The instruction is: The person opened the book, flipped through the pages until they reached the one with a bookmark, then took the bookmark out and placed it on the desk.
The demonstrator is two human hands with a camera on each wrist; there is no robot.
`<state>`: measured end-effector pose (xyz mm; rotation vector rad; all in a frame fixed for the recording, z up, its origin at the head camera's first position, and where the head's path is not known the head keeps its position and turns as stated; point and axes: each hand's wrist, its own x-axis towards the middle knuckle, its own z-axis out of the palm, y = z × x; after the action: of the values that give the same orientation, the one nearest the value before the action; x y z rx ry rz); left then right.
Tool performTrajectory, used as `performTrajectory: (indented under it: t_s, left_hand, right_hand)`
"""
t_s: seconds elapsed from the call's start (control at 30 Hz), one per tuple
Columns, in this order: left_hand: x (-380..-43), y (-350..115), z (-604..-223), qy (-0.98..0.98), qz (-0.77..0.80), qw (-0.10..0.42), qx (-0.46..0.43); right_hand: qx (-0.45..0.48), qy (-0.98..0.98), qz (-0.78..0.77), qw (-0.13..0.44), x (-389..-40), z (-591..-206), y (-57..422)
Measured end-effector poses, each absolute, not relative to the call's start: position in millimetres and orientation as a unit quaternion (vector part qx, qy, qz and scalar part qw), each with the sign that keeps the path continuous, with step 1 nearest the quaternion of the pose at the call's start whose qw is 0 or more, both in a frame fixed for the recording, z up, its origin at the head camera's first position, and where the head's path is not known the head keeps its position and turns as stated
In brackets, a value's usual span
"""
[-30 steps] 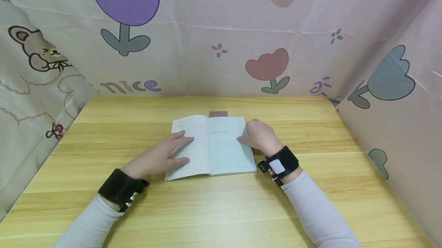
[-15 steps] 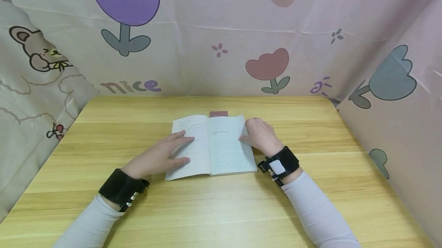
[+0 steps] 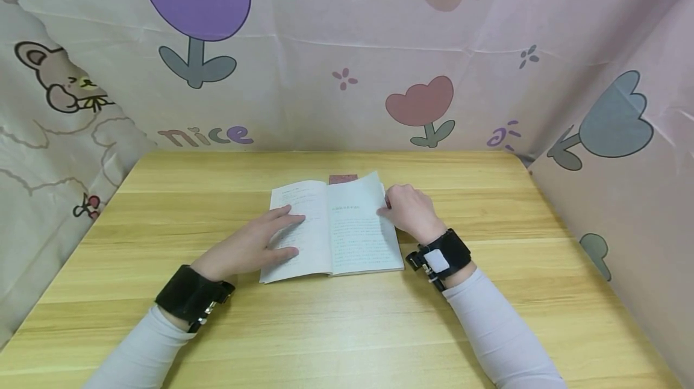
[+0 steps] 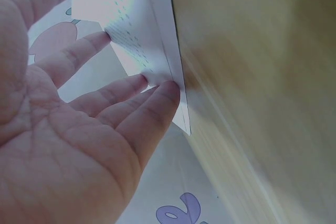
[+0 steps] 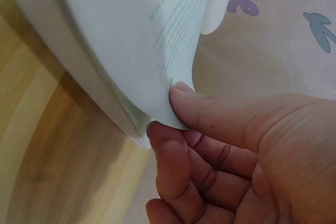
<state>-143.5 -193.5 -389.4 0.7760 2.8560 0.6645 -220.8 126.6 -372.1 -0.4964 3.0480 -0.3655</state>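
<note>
An open book (image 3: 355, 244) with printed pages lies on the wooden table in the head view. My left hand (image 3: 252, 244) rests on its left page with the fingers spread and fairly straight; the left wrist view shows those fingertips (image 4: 169, 88) against the paper. At the right edge, my right hand (image 3: 412, 211) pinches a page (image 5: 121, 40) between thumb and curled index finger. In the right wrist view this page bends up, apart from the pages beneath it. Its top corner stands raised in the head view.
A small dark red piece (image 3: 343, 179) sticks out behind the book's top edge, partly hidden by the raised page. The wooden table (image 3: 347, 335) reaches back to a patterned cloth (image 3: 303, 94), which also hangs at both sides.
The right page's top outer corner has lifted and curled upward in my right hand's pinch, covering part of the dark red piece. My left hand has stayed in place.
</note>
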Motion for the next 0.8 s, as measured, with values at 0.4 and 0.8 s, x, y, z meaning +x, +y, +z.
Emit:
performTrajectory:
  t_s: [0.4,0.8]
  left_hand:
    - [-144,-191,-389,0.942,0.221,0.029,0.250]
    - [-145,-188,-388,0.942,0.218,-0.001,0.255]
  right_hand:
    - [-0.174,0.974,-0.148,-0.002,-220,-363,128]
    - [-0.226,0.950,-0.206,-0.056,-216,-350,127]
